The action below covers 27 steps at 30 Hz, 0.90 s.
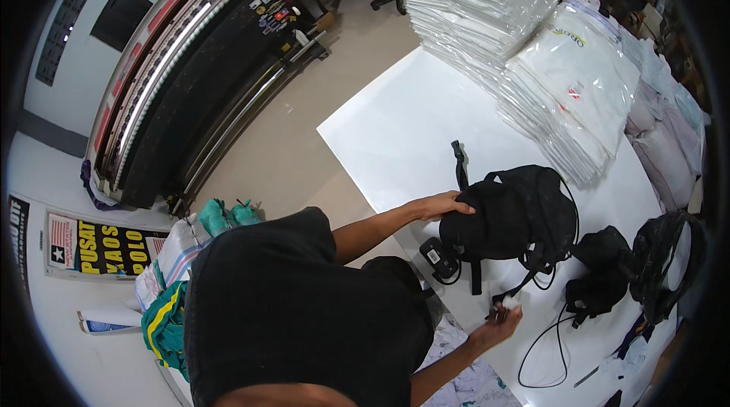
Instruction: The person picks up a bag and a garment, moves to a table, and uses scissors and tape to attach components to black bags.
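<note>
Black backpack (511, 209) lay on the white table (395, 122) in the head view. The left hand (445, 205) touched its side, finger closure impossible to tell; the right hand's (503, 320) fingers curled around a black strap (525, 283). A hard tug could have dragged the small black box (436, 256) over the nearby edge. Counted: one backpack, one box, two hands, one large machine (201, 95).

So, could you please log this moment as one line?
left hand: touching black bag | right hand: holding black strap | surface: white table
</note>
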### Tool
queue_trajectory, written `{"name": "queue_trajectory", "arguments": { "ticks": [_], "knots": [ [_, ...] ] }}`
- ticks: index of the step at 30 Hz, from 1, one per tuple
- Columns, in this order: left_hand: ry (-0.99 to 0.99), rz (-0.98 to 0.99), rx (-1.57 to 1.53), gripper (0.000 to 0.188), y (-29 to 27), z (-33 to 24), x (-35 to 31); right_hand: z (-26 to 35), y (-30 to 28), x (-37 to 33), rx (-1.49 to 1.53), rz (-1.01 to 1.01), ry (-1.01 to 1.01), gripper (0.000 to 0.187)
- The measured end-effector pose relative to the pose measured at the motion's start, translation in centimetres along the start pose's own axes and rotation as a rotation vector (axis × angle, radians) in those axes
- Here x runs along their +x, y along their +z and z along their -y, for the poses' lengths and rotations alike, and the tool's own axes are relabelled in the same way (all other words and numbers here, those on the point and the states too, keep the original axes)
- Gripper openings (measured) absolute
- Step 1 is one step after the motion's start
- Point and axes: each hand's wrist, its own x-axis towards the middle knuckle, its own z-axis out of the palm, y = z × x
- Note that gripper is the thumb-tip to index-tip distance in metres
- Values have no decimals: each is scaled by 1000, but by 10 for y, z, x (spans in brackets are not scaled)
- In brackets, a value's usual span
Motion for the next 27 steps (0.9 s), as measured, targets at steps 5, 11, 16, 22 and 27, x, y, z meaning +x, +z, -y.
{"name": "queue_trajectory", "arguments": {
  "ticks": [5,11,16,22,27],
  "knots": [
    [-19,-298,439,81,19,-18,-12,6,-107,-29,-308,-433,-90,48],
    [183,-601,984,53,39,-22,-26,-168,-323,-29,-359,-487,140,33],
    [591,-717,937,39,107,-23,-55,-167,-293,31,705,-201,455,25],
    [924,-513,906,27,276,25,-60,-209,-319,59,841,451,234,32],
    [896,-284,1046,28,383,122,-89,-151,-307,28,1187,556,485,53]
  ]
}}
